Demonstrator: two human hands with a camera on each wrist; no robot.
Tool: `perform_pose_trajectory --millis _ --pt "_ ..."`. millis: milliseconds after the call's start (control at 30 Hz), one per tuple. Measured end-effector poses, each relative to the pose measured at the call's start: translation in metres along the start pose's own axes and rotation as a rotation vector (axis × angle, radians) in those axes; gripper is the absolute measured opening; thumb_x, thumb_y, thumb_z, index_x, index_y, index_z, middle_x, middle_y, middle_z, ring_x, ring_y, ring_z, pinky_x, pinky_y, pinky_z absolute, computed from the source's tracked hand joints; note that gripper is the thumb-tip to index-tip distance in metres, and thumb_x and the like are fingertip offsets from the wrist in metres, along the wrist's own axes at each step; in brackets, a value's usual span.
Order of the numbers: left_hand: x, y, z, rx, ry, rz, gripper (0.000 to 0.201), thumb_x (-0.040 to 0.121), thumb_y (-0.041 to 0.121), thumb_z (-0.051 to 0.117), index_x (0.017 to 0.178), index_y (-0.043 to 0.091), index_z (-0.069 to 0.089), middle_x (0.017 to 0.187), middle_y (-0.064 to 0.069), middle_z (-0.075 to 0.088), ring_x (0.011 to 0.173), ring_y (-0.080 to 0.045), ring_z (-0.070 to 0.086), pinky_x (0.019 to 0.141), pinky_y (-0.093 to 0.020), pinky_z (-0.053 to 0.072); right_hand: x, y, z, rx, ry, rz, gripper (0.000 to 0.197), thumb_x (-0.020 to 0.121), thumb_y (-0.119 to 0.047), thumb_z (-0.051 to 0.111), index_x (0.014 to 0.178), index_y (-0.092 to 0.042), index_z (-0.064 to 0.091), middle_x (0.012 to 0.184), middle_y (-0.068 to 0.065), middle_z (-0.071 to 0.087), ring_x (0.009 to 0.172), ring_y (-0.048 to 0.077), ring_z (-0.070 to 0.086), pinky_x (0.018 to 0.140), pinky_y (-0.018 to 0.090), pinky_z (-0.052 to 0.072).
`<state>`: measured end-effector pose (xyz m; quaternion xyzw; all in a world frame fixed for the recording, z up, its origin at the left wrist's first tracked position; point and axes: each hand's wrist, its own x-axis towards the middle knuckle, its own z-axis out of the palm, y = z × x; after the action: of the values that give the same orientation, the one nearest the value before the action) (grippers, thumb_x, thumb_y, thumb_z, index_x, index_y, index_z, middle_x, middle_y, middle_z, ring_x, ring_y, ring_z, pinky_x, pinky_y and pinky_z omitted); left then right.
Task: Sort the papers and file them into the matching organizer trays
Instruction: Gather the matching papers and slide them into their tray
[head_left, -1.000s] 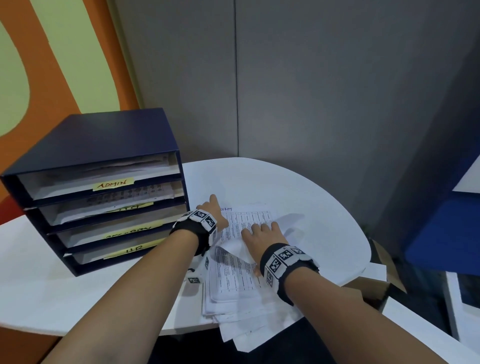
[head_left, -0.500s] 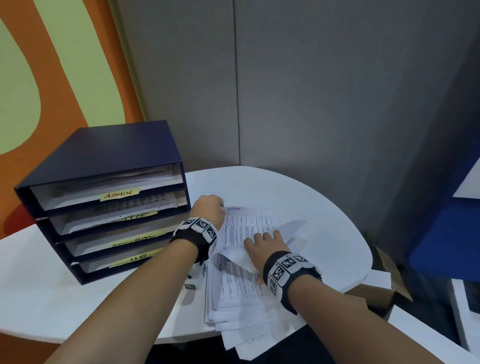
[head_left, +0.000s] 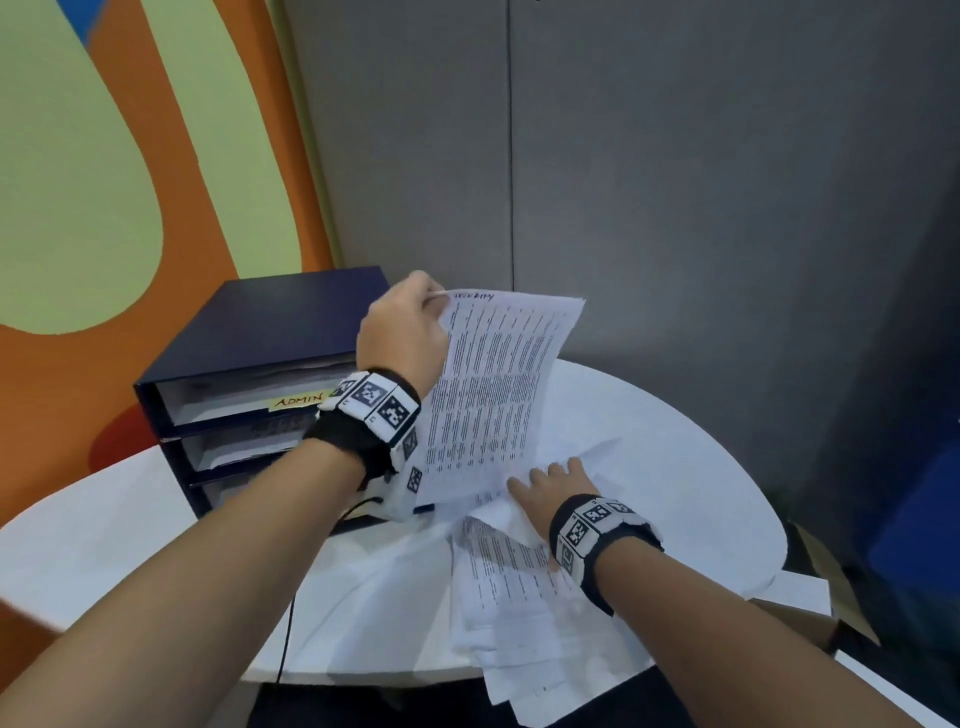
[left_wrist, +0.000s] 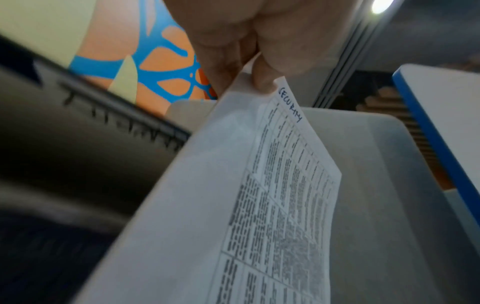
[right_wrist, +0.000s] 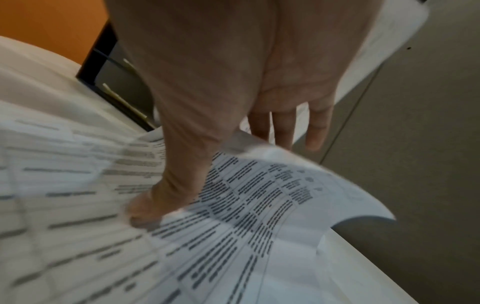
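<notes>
White rounded counter (head_left: 675, 467) tucked against grey panels, with an orange and green wall on the left. The blue organizer (head_left: 270, 343) sits at the back left; only the ADMIN label is readable, the lower trays are blocked by the left arm. The left hand (head_left: 402, 338) pinches the top corner of a sheet marked SECURITY (head_left: 488, 395), held up off the pile. The right hand (head_left: 550, 491) lies flat, fingers straight, pressing on the paper stack (head_left: 514, 613) at the counter's near edge.
</notes>
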<state>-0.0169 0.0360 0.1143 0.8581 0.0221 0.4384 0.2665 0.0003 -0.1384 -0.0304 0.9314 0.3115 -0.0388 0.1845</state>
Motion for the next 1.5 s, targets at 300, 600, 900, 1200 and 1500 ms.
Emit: perform_pose_trajectory --millis 300,600,900,1200,1500 --pt "0.031 0.002 -0.054 -0.123 0.246 0.147 0.009 0.093 0.012 0.056 0.087 0.009 0.063 0.081 0.001 0.068 0.074 -0.016 0.062 0.066 -0.032 0.053 0.012 0.013 -0.014 0.160 0.278 0.165 0.094 0.082 -0.028 0.069 0.151 -0.016 0.005 0.155 0.011 0.019 0.138 0.030 0.028 0.107 0.048 0.030" --pt "0.004 -0.021 -0.061 -0.131 0.228 -0.067 0.009 0.099 0.017 0.050 0.095 0.015 0.058 0.074 0.011 0.058 0.063 -0.004 0.052 0.056 -0.016 0.039 -0.001 0.039 -0.067 1.771 0.601 0.389 0.037 0.093 -0.054 0.034 0.100 -0.028 0.059 0.115 -0.002 0.065 0.111 0.021 0.058 0.102 0.037 0.040" --pt "-0.133 -0.098 -0.026 -0.182 -0.184 -0.695 0.023 0.093 0.034 0.061 0.101 0.013 0.060 0.090 0.001 0.066 0.079 -0.017 0.063 0.065 -0.026 0.049 -0.028 -0.002 -0.029 1.528 0.246 0.157 0.022 0.093 -0.026 0.061 0.111 -0.014 0.063 0.103 0.001 0.068 0.091 0.015 0.065 0.063 0.019 0.046" --pt "-0.143 -0.164 -0.056 -0.383 -0.549 -1.101 0.027 0.095 0.030 0.058 0.099 0.004 0.065 0.100 -0.021 0.071 0.086 -0.027 0.063 0.085 -0.039 0.053 0.000 -0.044 -0.034 1.608 0.029 0.265 0.067 0.089 -0.033 0.065 0.143 -0.005 0.036 0.140 0.008 0.047 0.121 0.024 0.050 0.100 0.032 0.039" --pt "-0.121 -0.250 -0.098 -0.311 -0.349 -1.154 0.054 0.088 0.034 0.067 0.127 -0.003 0.059 0.130 -0.019 0.061 0.121 -0.037 0.057 0.109 -0.052 0.039 0.003 -0.098 -0.045 1.831 -0.234 0.122 0.029 0.086 -0.028 0.070 0.100 -0.004 0.062 0.092 0.019 0.071 0.073 0.027 0.065 0.070 0.037 0.055"
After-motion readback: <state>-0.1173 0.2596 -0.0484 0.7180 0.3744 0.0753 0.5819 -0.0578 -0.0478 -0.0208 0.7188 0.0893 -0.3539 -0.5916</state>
